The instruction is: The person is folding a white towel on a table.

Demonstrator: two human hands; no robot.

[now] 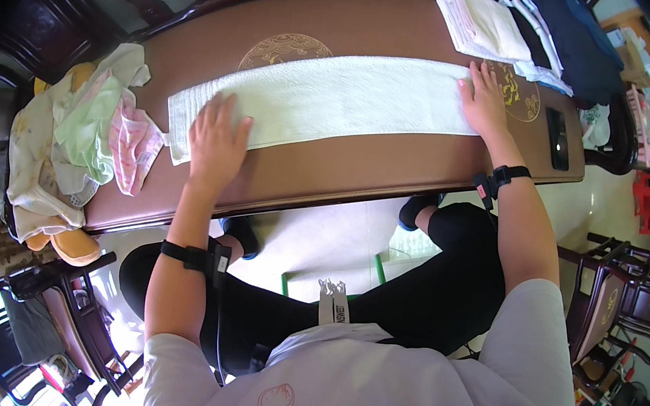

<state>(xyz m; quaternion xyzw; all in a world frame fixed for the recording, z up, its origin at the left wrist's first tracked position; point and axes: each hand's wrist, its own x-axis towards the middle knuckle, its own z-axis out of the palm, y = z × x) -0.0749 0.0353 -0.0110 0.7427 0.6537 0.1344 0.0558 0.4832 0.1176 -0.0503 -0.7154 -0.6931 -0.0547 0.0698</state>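
Observation:
A white towel (pixel 343 97), folded into a long strip, lies flat across the brown padded seat (pixel 329 161) of a dark wooden bench. My left hand (pixel 219 140) rests on the towel's left end, palm down with the fingers spread. On the right end lies my right hand (pixel 484 101), also palm down, its fingertips at the towel's far edge. Neither hand grips anything. The towel covers part of a round gold pattern (pixel 285 51) printed on the seat. A black strap with a small device sits on each forearm.
At the left end lies a heap of loose cloths (pixel 93 122). Folded towels (pixel 483 25) are stacked at the back right, beside dark garments (pixel 572 39). A black phone (pixel 558 139) lies near the right edge. A red plastic stool (pixel 649 204) and a wooden chair (pixel 608 301) stand beyond.

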